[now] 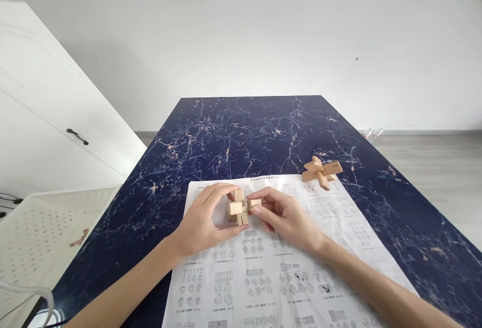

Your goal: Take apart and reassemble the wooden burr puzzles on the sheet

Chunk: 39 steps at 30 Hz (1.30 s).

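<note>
Both the left hand (pixel 201 222) and right hand (pixel 282 215) pinch a wooden puzzle (pixel 241 206) over a diagram sheet (pixel 263 278) whose print is too small to read.

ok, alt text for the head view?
Two bare hands, left hand and right hand, hold a small wooden puzzle over a printed instruction sheet on a dark blue marbled table. A second wooden puzzle lies at the sheet's far right corner.

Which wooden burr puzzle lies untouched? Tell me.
The wooden burr puzzle at the instruction sheet's far right corner. The other puzzle is gripped by the left hand and right hand.
</note>
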Available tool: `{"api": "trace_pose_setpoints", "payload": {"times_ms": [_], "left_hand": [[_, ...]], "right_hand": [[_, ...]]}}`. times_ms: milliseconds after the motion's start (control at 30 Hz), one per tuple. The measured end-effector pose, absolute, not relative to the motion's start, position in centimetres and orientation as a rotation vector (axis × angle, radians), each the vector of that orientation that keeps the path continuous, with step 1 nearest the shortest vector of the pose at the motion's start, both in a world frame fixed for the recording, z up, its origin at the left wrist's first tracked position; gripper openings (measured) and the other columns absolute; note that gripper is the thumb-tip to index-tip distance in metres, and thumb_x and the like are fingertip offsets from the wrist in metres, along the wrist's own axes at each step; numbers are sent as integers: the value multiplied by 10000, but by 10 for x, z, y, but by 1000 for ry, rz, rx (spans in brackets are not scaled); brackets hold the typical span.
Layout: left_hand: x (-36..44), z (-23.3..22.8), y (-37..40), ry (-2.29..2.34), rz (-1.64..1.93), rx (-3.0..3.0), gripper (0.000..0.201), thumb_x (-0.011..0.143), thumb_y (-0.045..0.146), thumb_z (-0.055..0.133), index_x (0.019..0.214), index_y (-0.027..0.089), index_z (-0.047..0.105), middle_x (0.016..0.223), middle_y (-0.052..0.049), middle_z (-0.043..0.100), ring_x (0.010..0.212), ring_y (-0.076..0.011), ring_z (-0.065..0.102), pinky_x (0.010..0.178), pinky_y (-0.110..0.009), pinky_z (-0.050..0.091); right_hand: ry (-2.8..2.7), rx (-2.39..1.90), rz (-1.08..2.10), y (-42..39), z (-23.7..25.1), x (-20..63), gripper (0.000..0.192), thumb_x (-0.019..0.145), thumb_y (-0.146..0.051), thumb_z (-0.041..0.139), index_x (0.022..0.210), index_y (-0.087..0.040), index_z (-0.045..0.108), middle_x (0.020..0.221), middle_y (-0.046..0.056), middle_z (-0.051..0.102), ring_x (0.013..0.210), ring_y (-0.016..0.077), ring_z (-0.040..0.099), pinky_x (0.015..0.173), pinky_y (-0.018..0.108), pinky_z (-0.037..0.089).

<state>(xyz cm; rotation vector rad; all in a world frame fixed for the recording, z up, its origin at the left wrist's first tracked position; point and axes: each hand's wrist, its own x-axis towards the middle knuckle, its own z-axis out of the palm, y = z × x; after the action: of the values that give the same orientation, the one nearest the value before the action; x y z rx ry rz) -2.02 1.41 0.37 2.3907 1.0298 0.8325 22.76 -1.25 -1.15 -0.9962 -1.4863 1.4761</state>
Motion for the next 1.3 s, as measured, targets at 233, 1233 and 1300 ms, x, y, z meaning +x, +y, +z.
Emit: {"api": "trace_pose_setpoints", "payload": {"times_ms": [233, 1233, 1300], "left_hand": [[-13, 7, 8, 935, 864, 2447, 627, 878, 400, 883, 1396, 296, 544, 1317, -72, 718, 1204, -293, 707, 1063, -480, 574], [-8, 18, 5, 955, 806, 2074, 581, 799, 502, 921, 1262, 274, 654, 1211, -50, 762, 1064, -283, 741, 955, -462, 611], [-8, 18, 6, 933, 796, 2068, 582, 795, 499, 927, 1260, 275, 659, 1203, -44, 764, 1056, -277, 743, 944, -446, 615]], "right_hand": [[-1486, -1068, 1361, -16, -12, 223, 290, 1031, -503, 696, 1112, -225, 676, 785, -2, 671, 604, 133, 552, 566, 307, 421], [-1543, -1063, 1369, -16, -12, 225, 341, 1067, -562, 619, 1176, -240, 649, 828, 10, 708, 579, 140, 562, 552, 313, 428], [-1558, -1058, 1333, -16, -12, 225, 311, 1067, -544, 625, 1121, -239, 657, 809, 5, 697, 580, 140, 559, 554, 314, 423]]}}
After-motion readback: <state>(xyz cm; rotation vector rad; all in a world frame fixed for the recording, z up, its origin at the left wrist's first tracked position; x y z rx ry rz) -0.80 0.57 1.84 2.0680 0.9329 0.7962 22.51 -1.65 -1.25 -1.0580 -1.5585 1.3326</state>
